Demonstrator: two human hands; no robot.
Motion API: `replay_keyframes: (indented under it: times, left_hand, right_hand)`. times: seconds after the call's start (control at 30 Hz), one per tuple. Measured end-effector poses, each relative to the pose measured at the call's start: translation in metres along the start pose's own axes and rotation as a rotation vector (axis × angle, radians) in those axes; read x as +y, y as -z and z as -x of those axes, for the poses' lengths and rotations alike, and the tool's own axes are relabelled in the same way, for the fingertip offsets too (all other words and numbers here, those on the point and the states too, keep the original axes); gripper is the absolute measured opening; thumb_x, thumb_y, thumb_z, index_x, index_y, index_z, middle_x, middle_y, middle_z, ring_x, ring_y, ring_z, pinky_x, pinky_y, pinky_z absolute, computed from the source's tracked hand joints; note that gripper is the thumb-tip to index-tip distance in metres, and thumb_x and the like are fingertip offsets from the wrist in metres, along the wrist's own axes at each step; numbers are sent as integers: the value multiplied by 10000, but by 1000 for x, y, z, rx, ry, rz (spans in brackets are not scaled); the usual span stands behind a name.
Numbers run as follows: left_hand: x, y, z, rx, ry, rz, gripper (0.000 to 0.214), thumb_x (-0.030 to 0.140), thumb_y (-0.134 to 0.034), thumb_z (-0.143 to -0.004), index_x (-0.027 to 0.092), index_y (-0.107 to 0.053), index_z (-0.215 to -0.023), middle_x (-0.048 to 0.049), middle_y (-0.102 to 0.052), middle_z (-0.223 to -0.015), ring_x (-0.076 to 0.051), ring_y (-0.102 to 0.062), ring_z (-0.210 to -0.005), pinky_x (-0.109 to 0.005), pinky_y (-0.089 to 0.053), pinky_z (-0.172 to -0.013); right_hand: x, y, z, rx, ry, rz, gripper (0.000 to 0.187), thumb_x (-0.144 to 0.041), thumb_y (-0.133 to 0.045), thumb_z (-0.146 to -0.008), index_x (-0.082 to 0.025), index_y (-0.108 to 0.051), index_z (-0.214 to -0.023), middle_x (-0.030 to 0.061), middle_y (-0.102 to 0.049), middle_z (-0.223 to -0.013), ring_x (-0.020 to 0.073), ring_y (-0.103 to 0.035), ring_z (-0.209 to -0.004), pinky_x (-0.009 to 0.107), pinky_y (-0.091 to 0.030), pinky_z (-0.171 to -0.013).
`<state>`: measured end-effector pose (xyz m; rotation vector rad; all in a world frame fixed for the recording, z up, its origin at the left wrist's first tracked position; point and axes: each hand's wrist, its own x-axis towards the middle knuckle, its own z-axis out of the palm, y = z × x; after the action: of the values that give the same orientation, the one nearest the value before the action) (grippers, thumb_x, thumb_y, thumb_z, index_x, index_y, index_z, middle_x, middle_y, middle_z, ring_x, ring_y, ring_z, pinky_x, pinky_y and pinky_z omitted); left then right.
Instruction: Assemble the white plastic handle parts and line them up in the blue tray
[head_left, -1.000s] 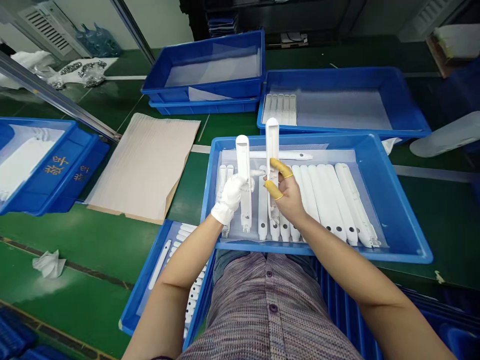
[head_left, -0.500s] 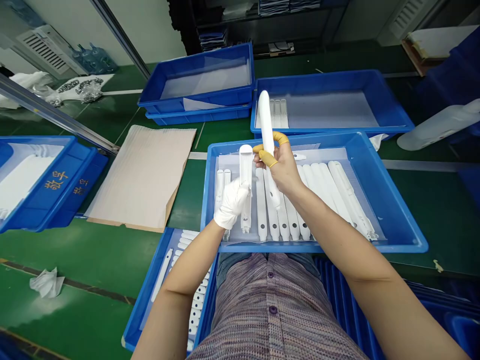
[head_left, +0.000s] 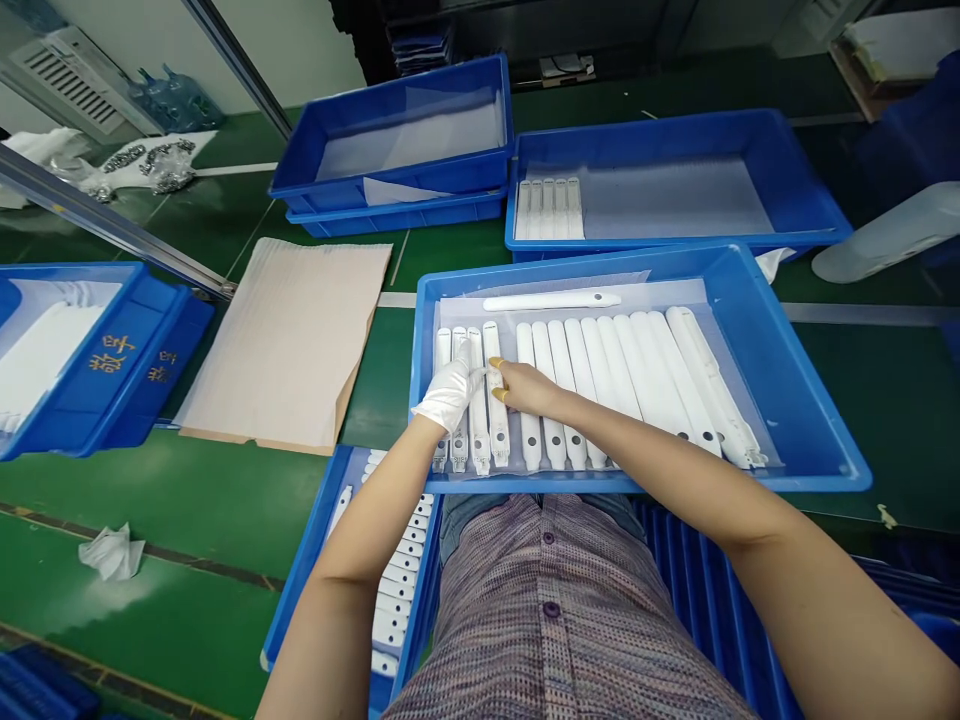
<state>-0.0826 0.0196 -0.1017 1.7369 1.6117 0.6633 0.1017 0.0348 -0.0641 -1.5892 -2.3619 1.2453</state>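
A blue tray (head_left: 795,400) in front of me holds a row of long white plastic casings (head_left: 577,370). At its left end several casings lie with their hollow, detailed side up. My left hand (head_left: 450,392), in a white glove, is closed around the third of these casings (head_left: 479,430), partly covering those beside it. My right hand (head_left: 525,387), with yellow finger cots, pinches the sides of the casing (head_left: 498,430) just right of it. Another white casing (head_left: 551,300) lies crosswise along the tray's far side.
Behind stands a blue tray (head_left: 810,180) with several white pieces at its left end, beside stacked blue trays (head_left: 300,170). Brown-edged paper sheets (head_left: 285,340) lie left. Below my left arm is another filled tray (head_left: 289,590). A white bottle (head_left: 885,240) lies right.
Both hands have come down from above the tray, and the two casings they held up now lie side by side at the left end of the row.
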Motion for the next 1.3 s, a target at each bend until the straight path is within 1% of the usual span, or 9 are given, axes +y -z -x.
replay_keyframes:
  times: [0.17, 0.27, 0.5, 0.7, 0.9, 1.0, 1.1, 1.2, 1.3]
  left_hand:
    - [9, 2, -6, -15, 17, -172, 606, 397, -489, -1005, 143, -461, -1554, -212, -612, -1452, -395, -547, -1408, -563, -410, -1185]
    - [19, -1, -3, -32, -78, -293, 667, 408, -590, -969, 129, -453, -1559, -204, -490, -1580, -379, -406, -1515, -538, -289, -1268]
    - [19, -9, -3, -410, -237, -534, 842, 522, -803, -810, 177, -517, -1524, -199, -266, -1713, -435, -164, -1604, -633, -168, -1286]
    - [39, -9, 2, -80, -298, 90, 801, 558, -775, -821, 182, -543, -1490, -180, -340, -1686, -387, -249, -1591, -593, -174, -1304]
    - [72, -49, 34, -285, 55, 782, 609, 522, -850, -769, 180, -715, -1255, -149, -774, -1140, -388, -684, -1215, -594, -535, -1066]
    - [82, -48, 31, -224, 101, 904, 563, 514, -892, -714, 177, -750, -1141, -134, -789, -1086, -370, -718, -1149, -546, -581, -999]
    - [95, -32, 15, -206, 121, 1039, 567, 482, -936, -650, 157, -750, -1077, -125, -791, -1083, -345, -741, -1077, -491, -604, -949]
    - [109, -15, 2, -180, 138, 1131, 529, 428, -887, -741, 138, -719, -1151, -99, -781, -993, -260, -757, -931, -401, -612, -862]
    - [115, -6, -2, 28, 138, 1228, 469, 550, -727, -897, 181, -699, -1185, -9, -685, -764, -122, -643, -627, -261, -556, -630]
  right_hand:
    - [12, 20, -14, 110, 7, 83, 348, -277, -597, -966, -230, -737, -1282, 71, -783, -1132, 263, -713, -1041, 326, -524, -879]
    - [31, 39, -31, 301, -43, 126, 391, -281, -470, -1032, -188, -697, -1336, 118, -685, -1355, 295, -602, -1269, 390, -459, -1060]
    - [53, 39, -59, 429, -40, 163, 379, -320, -481, -1035, -118, -746, -1214, 187, -632, -1334, 342, -528, -1283, 442, -398, -1124]
    - [20, 65, -38, 546, 95, 43, 440, -311, -370, -1075, -140, -775, -1092, 155, -673, -1216, 302, -566, -1232, 428, -433, -1105]
    - [-5, 68, 28, 653, 573, -380, 336, -456, -488, -1032, -313, -719, -1229, 66, -638, -1285, 276, -568, -1247, 519, -434, -1136]
    - [8, 50, 47, 555, 458, -556, 504, -476, -649, -925, -302, -607, -1395, 90, -555, -1433, 301, -520, -1345, 538, -428, -1161]
    - [19, 37, 51, 471, 338, -645, 417, -462, -686, -888, -250, -669, -1246, 100, -611, -1354, 310, -525, -1345, 550, -385, -1200]
    - [19, 37, 47, 587, 280, -938, 344, -517, -644, -922, -284, -639, -1175, 61, -639, -1265, 259, -605, -1229, 501, -459, -1144]
    - [16, 45, 41, 570, 261, -1222, 383, -563, -657, -909, -334, -597, -1209, 22, -642, -1166, 206, -675, -1025, 436, -572, -976]
